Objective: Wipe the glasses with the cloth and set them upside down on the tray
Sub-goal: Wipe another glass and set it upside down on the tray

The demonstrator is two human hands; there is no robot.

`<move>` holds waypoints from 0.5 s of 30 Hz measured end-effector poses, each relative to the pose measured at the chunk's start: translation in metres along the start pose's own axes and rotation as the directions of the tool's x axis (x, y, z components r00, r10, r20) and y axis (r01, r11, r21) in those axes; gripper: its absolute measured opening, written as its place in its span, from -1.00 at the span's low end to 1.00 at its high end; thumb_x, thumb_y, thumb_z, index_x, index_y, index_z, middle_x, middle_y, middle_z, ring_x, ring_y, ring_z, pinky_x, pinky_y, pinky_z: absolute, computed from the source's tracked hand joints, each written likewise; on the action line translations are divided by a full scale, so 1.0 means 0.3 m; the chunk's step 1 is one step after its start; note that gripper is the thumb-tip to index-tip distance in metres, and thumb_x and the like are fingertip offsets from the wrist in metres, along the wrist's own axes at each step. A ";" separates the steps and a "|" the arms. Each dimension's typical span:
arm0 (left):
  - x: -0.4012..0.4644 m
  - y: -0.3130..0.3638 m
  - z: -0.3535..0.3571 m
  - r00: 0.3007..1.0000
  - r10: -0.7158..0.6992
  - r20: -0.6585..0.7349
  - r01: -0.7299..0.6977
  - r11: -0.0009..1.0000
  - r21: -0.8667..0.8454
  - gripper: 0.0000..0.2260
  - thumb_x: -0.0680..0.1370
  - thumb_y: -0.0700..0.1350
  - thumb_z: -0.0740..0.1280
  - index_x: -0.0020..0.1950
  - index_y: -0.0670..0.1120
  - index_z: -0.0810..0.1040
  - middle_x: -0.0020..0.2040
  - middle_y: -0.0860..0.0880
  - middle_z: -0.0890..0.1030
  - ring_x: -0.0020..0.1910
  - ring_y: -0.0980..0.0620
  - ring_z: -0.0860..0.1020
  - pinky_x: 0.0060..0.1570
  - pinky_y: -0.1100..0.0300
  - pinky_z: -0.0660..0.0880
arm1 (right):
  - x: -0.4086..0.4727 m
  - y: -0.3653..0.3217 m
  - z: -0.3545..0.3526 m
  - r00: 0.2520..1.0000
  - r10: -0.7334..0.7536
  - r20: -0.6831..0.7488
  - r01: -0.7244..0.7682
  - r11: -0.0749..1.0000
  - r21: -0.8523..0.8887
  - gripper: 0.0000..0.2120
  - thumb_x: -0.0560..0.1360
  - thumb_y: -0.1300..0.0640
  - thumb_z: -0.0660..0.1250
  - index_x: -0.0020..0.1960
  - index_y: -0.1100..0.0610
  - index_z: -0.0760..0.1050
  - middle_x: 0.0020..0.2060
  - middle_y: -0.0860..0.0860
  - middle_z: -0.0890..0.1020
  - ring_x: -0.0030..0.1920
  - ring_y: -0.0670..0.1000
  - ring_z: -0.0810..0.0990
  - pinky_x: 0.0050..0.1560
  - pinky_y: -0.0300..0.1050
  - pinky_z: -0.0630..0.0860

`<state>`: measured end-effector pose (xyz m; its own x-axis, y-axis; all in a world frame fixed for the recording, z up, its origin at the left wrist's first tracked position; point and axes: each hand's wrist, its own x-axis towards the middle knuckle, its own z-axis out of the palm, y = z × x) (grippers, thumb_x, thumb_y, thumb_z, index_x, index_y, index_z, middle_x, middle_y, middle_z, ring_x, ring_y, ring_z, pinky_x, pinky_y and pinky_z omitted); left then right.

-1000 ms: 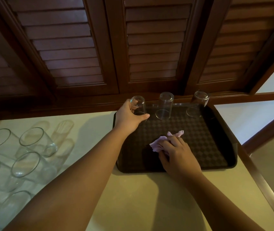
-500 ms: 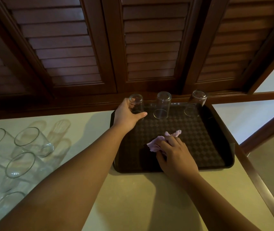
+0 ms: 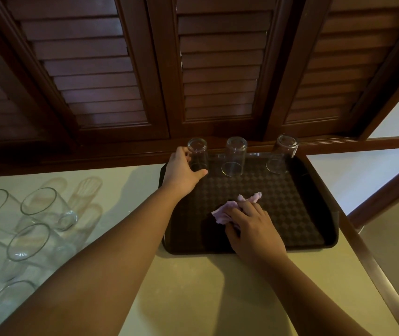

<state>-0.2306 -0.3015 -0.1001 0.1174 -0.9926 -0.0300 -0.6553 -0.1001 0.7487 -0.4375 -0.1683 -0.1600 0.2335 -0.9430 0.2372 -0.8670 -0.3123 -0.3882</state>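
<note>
The left hand [image 3: 181, 172] still curls round the upside-down glass [image 3: 197, 155] at the far left corner of the brown tray [image 3: 324, 214]. Since a moment ago it has hardly moved, so the glass looks set down and ready to let go. Two more upside-down glasses [image 3: 234, 156] stand to the right of that hand. The right hand [image 3: 251, 229] presses on the crumpled pink cloth [image 3: 227, 210] on the tray, fingers bent over it. More upright glasses [image 3: 45, 209] wait on the worktop [image 3: 205, 287], left of the left arm, so wiping is not finished.
</note>
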 end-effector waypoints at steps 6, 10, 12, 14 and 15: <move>0.007 -0.008 0.006 1.000 -0.007 -0.004 0.007 1.000 -0.023 -0.31 0.55 -0.02 0.63 0.58 -0.01 0.37 0.55 -0.09 0.51 0.49 -0.11 0.56 0.41 -0.02 0.56 | 0.002 0.000 -0.003 1.000 -0.005 0.002 0.005 1.000 -0.011 -0.72 0.67 -0.07 0.18 0.23 -0.07 0.62 0.31 -0.03 0.60 0.54 0.05 0.40 0.29 0.06 0.50; -0.002 -0.007 0.014 0.999 -0.021 -0.025 0.020 0.999 -0.030 -0.22 0.51 0.01 0.67 0.61 -0.01 0.33 0.57 -0.08 0.48 0.51 -0.11 0.53 0.42 -0.02 0.54 | 0.001 -0.001 -0.006 1.000 -0.003 -0.001 0.003 1.000 0.004 -0.73 0.67 -0.05 0.20 0.24 -0.07 0.63 0.31 -0.03 0.60 0.53 0.05 0.41 0.31 0.06 0.49; -0.017 -0.004 0.020 0.998 -0.031 -0.054 0.029 0.999 -0.028 -0.13 0.46 0.05 0.70 0.64 0.00 0.30 0.59 -0.08 0.45 0.52 -0.12 0.51 0.44 -0.04 0.54 | 0.002 0.001 -0.007 1.000 0.001 0.003 -0.001 1.000 0.010 -0.72 0.67 -0.06 0.19 0.24 -0.07 0.63 0.32 -0.03 0.60 0.54 0.05 0.41 0.31 0.08 0.50; -0.046 0.002 0.025 0.995 -0.048 -0.087 0.045 0.998 -0.038 -0.07 0.44 0.07 0.71 0.67 0.01 0.27 0.60 -0.08 0.43 0.54 -0.12 0.49 0.45 -0.05 0.54 | 0.001 0.000 -0.012 1.000 0.000 0.011 0.000 1.000 0.015 -0.68 0.67 -0.09 0.15 0.25 -0.08 0.62 0.34 -0.02 0.60 0.56 0.05 0.39 0.34 0.08 0.48; -0.065 0.006 0.026 0.993 -0.062 -0.102 0.057 0.997 -0.049 -0.06 0.44 0.06 0.71 0.68 0.01 0.25 0.60 -0.08 0.42 0.54 -0.11 0.48 0.46 -0.05 0.54 | 0.001 -0.002 -0.014 1.000 -0.004 0.018 0.004 1.000 0.020 -0.67 0.68 -0.10 0.13 0.26 -0.09 0.62 0.34 -0.02 0.59 0.57 0.05 0.37 0.35 0.09 0.48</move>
<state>-0.2397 -0.2827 -0.1033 0.2334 -0.9724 -0.0081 -0.6105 -0.1530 0.7771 -0.4389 -0.1680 -0.1560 0.2448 -0.9436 0.2229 -0.8574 -0.3180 -0.4047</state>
